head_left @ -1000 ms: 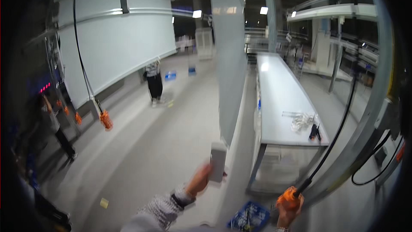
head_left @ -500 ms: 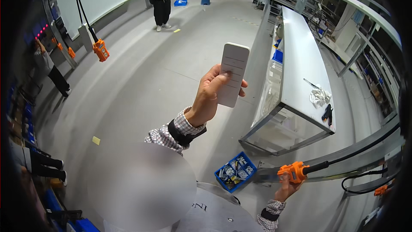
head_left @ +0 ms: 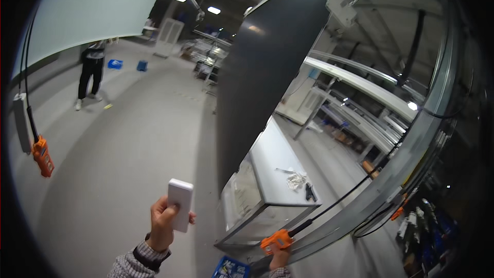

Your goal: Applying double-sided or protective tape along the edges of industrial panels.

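My left hand (head_left: pixel 163 221) is closed around a slim white remote control (head_left: pixel 181 203), held upright with the thumb across its front face. To the right and lower, my right hand (head_left: pixel 279 256) grips an orange pendant controller (head_left: pixel 276 241). A black cable (head_left: pixel 329 201) runs from the controller up to the right. Part of my right hand is cut off by the lower edge of the view.
A white-topped bench (head_left: pixel 280 162) with metal legs bears a crumpled white cloth (head_left: pixel 296 180) and a black tool (head_left: pixel 310 192). A dark screen (head_left: pixel 275 67) hangs before its far end. A blue crate (head_left: pixel 230 268) stands below. Another person (head_left: pixel 91 69) stands near a pale screen (head_left: pixel 98 10).
The view has swung up and to the right. Both hands now appear lower and farther left, still holding the remote control and the pendant controller. The dark screen has come into view.
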A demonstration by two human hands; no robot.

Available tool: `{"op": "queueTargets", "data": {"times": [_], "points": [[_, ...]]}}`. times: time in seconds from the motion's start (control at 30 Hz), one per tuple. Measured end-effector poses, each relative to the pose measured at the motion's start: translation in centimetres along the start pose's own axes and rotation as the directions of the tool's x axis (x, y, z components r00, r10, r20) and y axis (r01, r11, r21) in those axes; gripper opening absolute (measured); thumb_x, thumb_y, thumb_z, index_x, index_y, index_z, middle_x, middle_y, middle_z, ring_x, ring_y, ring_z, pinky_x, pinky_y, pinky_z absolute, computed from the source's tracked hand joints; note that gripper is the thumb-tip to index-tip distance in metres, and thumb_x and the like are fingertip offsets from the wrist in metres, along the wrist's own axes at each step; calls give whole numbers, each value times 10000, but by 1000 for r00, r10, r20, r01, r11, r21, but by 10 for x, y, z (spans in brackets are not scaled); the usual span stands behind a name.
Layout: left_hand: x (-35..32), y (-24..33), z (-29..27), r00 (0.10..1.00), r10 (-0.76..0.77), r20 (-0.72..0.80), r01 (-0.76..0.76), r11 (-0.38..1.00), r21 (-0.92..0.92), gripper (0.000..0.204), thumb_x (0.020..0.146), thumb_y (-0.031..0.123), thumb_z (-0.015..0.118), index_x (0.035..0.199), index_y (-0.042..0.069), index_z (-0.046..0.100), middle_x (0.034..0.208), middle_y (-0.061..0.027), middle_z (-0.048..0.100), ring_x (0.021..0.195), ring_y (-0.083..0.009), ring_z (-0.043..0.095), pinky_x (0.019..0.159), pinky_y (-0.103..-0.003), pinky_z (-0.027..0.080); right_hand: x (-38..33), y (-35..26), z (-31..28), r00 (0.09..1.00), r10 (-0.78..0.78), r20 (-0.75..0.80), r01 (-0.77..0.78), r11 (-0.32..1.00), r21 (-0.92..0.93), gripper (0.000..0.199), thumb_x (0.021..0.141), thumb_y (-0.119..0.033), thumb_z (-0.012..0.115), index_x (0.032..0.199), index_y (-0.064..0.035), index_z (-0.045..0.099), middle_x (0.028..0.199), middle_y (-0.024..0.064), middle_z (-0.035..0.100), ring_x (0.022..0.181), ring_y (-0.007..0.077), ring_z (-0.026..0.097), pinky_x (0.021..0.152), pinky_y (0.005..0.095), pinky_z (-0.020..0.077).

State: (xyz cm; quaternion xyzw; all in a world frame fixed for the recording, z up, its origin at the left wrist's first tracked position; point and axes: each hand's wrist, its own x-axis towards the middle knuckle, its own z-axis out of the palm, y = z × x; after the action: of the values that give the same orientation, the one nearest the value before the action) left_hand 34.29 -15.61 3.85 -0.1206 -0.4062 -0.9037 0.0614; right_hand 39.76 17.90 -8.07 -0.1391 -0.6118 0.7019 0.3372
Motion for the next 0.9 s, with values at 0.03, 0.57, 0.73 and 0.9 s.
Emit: {"op": "queueTargets", "data": {"times": [0.03, 0.57, 0.73, 0.9], "points": [[-1, 6, -10, 1000, -7, -27, 6, 999, -36, 251, 792, 153, 438, 916, -56, 498, 668, -155, 587, 584, -206, 594, 548, -335, 511, 7, 21, -2, 998, -54, 39, 52, 997, 48, 528, 684, 84, 617, 1165, -59, 455, 984, 33, 548, 843, 152, 558, 739, 301, 482], [21, 6, -77, 993, 61, -96, -81, 973, -218, 285, 772, 232, 456, 918, -9, 504, 658, -140, 596, 584, -207, 617, 528, -328, 540, -16, -7, 72, 998, -31, -50, 32, 999, 12, 467, 693, 42, 651, 1115, -61, 480, 903, 17, 557, 794, 145, 565, 712, 286, 482], [9, 14, -72, 995, -2, -96, -17, 981, -194, 279, 773, 229, 455, 913, -8, 502, 663, -142, 596, 586, -210, 616, 537, -333, 538, -21, -4, 61, 1000, -17, -11, 17, 1000, 4, 512, 695, 44, 652, 1151, -66, 446, 980, 22, 547, 884, 169, 554, 790, 341, 478], [-2, 22, -76, 994, -47, -98, 30, 985, -169, 296, 786, 219, 444, 948, -24, 495, 684, -140, 584, 592, -198, 592, 553, -317, 512, -33, -10, 77, 998, -45, 39, 45, 999, -2, 521, 735, 42, 606, 1202, -95, 421, 1057, 26, 519, 949, 164, 530, 801, 335, 469]]}}
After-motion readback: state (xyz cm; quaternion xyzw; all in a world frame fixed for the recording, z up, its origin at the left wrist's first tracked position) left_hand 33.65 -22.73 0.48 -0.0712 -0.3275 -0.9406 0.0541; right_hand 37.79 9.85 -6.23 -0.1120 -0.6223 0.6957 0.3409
